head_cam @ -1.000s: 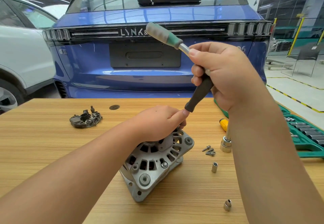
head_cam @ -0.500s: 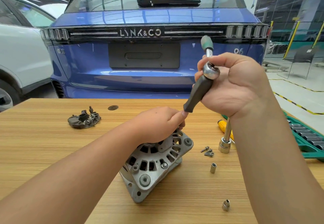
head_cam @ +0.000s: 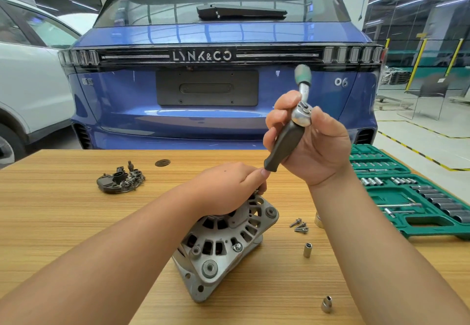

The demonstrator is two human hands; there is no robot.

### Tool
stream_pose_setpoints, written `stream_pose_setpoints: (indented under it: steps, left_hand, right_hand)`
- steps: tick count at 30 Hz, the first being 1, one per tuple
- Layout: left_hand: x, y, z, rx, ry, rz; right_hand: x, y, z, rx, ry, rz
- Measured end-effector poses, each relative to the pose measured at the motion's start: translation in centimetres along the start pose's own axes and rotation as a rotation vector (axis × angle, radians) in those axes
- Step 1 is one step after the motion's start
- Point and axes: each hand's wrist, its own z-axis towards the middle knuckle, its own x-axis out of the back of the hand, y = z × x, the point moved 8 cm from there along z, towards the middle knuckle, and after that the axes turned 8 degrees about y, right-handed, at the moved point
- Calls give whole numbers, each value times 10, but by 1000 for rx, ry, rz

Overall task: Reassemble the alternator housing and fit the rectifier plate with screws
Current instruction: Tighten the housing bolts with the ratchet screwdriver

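Note:
The grey alternator housing (head_cam: 223, 246) lies tilted on the wooden table (head_cam: 63, 223). My left hand (head_cam: 226, 187) curls over its upper edge and holds it. Above it, my right hand (head_cam: 312, 141) grips a ratchet wrench (head_cam: 300, 113) around its silver head, green handle end pointing up toward the car. A dark extension piece (head_cam: 282, 149) hangs from the ratchet head, its lower tip touching my left thumb. The black rectifier plate (head_cam: 120, 181) rests on the table at the far left. A few screws (head_cam: 300, 225) lie right of the housing.
Two loose sockets (head_cam: 307, 249) (head_cam: 326, 304) stand on the table to the right. A third socket (head_cam: 319, 220) peeks out beside my right forearm. An open green socket case (head_cam: 407, 195) sits at the right edge. A blue car (head_cam: 211, 91) is parked just behind the table.
My right hand swung the ratchet handle from pointing up-left to nearly upright, and shifted slightly right. The left hand and housing stayed put.

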Motion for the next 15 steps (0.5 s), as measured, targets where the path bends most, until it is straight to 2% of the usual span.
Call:
stream_pose_setpoints:
  steps: [6, 8, 10, 12, 14, 15]
  left_hand:
    - [-1, -3, 1, 9, 17, -19]
    - [0, -3, 1, 17, 34, -37]
    - [0, -3, 1, 28, 51, -52]
    - [1, -2, 2, 32, 65, -47]
    - [1, -1, 3, 20, 73, -30]
    - [1, 0, 4, 9, 77, -28]
  right_hand:
    - [-1, -11, 0, 233, 86, -49]
    - [5, -15, -1, 360, 179, -177]
    - [4, -23, -7, 581, 287, -421]
    - [-4, -36, -22, 937, 391, -772]
    - [-25, -35, -38, 1291, 370, -1199]
    - [-31, -31, -43, 1410, 317, -1332]
